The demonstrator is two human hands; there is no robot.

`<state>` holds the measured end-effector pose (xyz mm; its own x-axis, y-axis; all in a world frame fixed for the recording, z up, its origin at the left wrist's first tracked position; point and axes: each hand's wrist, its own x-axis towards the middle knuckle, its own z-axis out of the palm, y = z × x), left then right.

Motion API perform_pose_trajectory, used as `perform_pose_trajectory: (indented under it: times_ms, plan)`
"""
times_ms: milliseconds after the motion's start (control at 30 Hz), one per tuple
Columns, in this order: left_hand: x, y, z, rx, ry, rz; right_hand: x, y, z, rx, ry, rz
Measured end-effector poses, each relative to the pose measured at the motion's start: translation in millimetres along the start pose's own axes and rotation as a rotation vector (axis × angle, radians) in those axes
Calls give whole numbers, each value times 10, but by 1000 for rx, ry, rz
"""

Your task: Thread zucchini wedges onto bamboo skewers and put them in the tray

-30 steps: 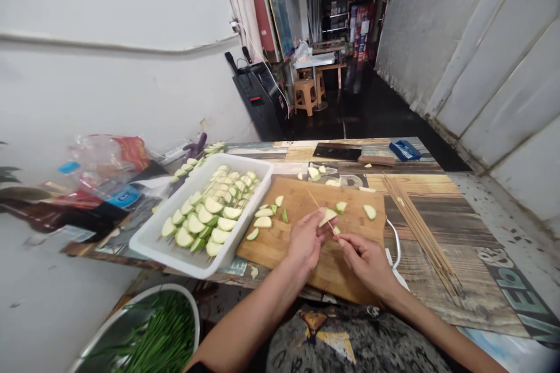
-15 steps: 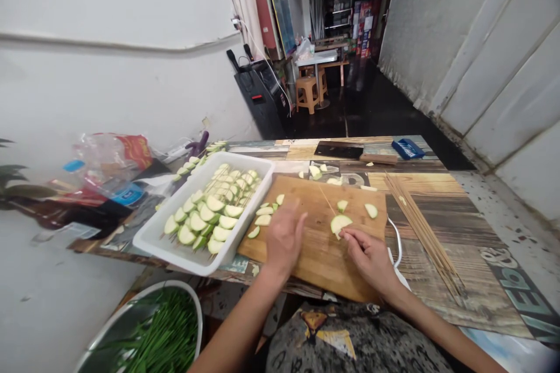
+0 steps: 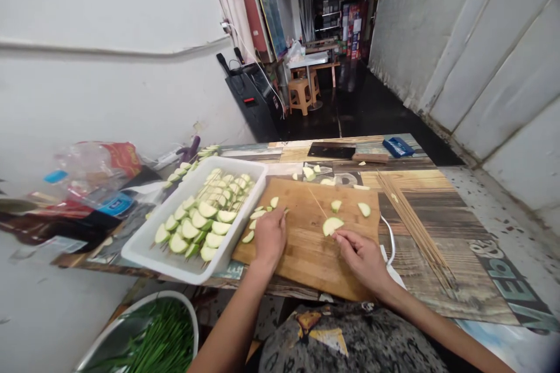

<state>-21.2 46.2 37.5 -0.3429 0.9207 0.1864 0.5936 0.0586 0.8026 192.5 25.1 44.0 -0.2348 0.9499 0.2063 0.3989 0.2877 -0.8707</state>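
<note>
My right hand (image 3: 361, 256) pinches the lower end of a thin bamboo skewer (image 3: 317, 203). A pale half-round zucchini slice (image 3: 333, 225) with a green rim is on that skewer, close to my fingertips. On the left of the wooden cutting board (image 3: 306, 250), my left hand (image 3: 270, 236) is closed beside loose zucchini slices (image 3: 258, 214). A bit of green shows at its fingertips, apparently the edge of a slice; the rest is hidden by the fingers. Two more cut pieces (image 3: 363, 210) lie on the board's right side.
A white tray (image 3: 144, 253) of skewered zucchini stands left of the board. Bare skewers (image 3: 415, 227) lie to the right. Behind are a cleaver (image 3: 332, 150), a blue box (image 3: 398, 147) and zucchini scraps (image 3: 310, 172). A metal bowl (image 3: 195, 326) of green stalks sits below left.
My left hand has gone from a blurred, more open pose over the board to a closed one at the loose slices. My right hand still holds the skewer; the view has shifted slightly.
</note>
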Motion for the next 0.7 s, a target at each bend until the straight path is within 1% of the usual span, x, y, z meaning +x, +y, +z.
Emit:
perform_pose_trajectory:
  times_ms: [33, 67, 100, 167, 233, 300, 400, 500, 600, 700]
  plan:
    - [26, 14, -1, -202, 8, -76, -14, -9, -10, 3, -20, -17]
    - [57, 39, -12, -408, -8, -167, -29, -23, -23, 0, -49, -37]
    - [92, 72, -30, -604, -52, -265, -46, -43, -38, -7, -83, -56]
    - [160, 144, -76, -938, -186, -439, -76, -93, -72, -29, -148, -89]
    - [207, 199, -111, -1179, -273, -555, -98, -146, -101, -46, -194, -111]
    - [226, 226, -119, -1336, -278, -640, -111, -182, -118, -55, -220, -122]
    - [219, 244, -98, -1419, -240, -752, -120, -191, -123, -62, -236, -120]
    - [214, 272, -86, -1389, -189, -815, -126, -169, -121, -72, -234, -109]
    - [222, 303, -94, -1375, -140, -821, -128, -150, -120, -84, -239, -103]
    - [223, 318, -97, -1389, -143, -810, -121, -136, -111, -77, -241, -98]
